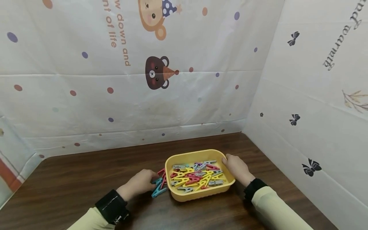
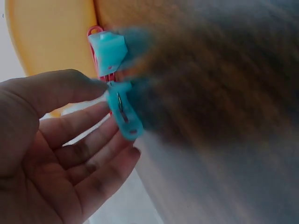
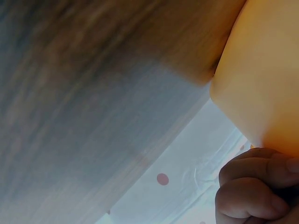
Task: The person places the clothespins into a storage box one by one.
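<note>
A yellow plastic basket [image 1: 198,195] full of clothespins [image 1: 198,175] in yellow, red, grey and other colours stands on the table. Its right rim is held by my right hand [image 1: 238,169], thumb over the edge; in the right wrist view the fingers [image 3: 254,186] are curled beside the basket wall [image 3: 261,79]. Left of the basket, my left hand [image 1: 140,183] pinches a teal clothespin [image 2: 124,112] between thumb and fingers. Another teal piece [image 2: 108,52] and a red clothespin [image 2: 95,30] lie just beyond the fingertips, close against the basket.
The dark wooden table [image 1: 95,169] extends around the basket. A white printed sheet [image 1: 201,105] hangs behind it, and another printed sheet [image 1: 287,143] stands along the right edge.
</note>
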Demonstrator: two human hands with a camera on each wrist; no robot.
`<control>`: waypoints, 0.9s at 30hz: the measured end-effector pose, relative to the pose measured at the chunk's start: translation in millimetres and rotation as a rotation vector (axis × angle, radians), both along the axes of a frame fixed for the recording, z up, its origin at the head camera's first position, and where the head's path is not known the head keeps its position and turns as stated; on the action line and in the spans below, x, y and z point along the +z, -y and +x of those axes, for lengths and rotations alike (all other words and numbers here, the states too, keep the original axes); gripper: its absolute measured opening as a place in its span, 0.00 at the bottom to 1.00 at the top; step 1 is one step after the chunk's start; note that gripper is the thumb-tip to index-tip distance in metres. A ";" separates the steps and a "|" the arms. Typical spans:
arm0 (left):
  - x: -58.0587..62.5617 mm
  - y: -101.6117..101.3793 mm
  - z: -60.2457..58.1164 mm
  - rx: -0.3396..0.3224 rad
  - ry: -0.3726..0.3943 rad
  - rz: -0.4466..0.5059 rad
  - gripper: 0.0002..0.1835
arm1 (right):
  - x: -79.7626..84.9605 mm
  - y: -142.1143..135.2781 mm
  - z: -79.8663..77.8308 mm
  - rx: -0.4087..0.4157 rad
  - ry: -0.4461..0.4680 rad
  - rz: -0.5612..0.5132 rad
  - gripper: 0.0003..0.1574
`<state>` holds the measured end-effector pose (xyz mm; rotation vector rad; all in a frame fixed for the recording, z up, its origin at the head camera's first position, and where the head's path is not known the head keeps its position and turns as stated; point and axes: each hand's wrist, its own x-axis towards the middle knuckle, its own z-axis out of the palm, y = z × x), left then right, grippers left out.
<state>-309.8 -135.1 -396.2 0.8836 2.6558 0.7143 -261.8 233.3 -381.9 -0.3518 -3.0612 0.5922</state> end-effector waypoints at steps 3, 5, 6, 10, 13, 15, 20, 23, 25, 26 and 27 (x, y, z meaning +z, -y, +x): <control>-1.8 -3.9 1.1 0.039 -0.017 -0.036 0.14 | 0.0 0.1 0.1 -0.003 -0.003 -0.005 0.21; -3.2 -5.5 1.9 0.053 -0.034 -0.052 0.14 | -0.2 0.2 0.1 -0.001 -0.005 -0.003 0.20; -3.5 -6.0 2.4 0.058 -0.041 -0.056 0.14 | -0.4 0.4 0.1 0.001 -0.006 -0.001 0.20; -3.2 -4.9 2.7 0.063 -0.064 -0.054 0.13 | -0.9 1.0 0.0 0.007 -0.008 0.003 0.20; 0.6 -2.0 1.1 0.062 -0.090 -0.045 0.12 | -0.6 1.1 0.2 0.008 -0.011 0.001 0.20; 6.8 -0.3 -1.1 0.073 -0.120 -0.038 0.11 | 0.3 1.0 0.5 0.008 -0.012 0.000 0.20; 34.6 -2.5 -10.1 0.077 -0.217 0.028 0.10 | 1.6 0.5 0.7 0.009 -0.009 0.007 0.20; 50.9 -11.8 -13.3 0.040 -0.260 0.089 0.11 | 0.8 0.2 0.4 0.008 -0.009 0.009 0.20; 58.4 -21.3 -12.0 -0.014 -0.278 0.114 0.12 | 0.1 0.1 0.4 0.009 -0.010 0.009 0.20; 60.6 -26.6 -10.1 -0.048 -0.280 0.122 0.13 | -0.2 0.0 0.3 0.009 -0.009 0.008 0.20; 62.7 -32.6 -7.4 -0.083 -0.273 0.126 0.14 | -0.4 -0.1 0.1 0.009 -0.009 0.006 0.20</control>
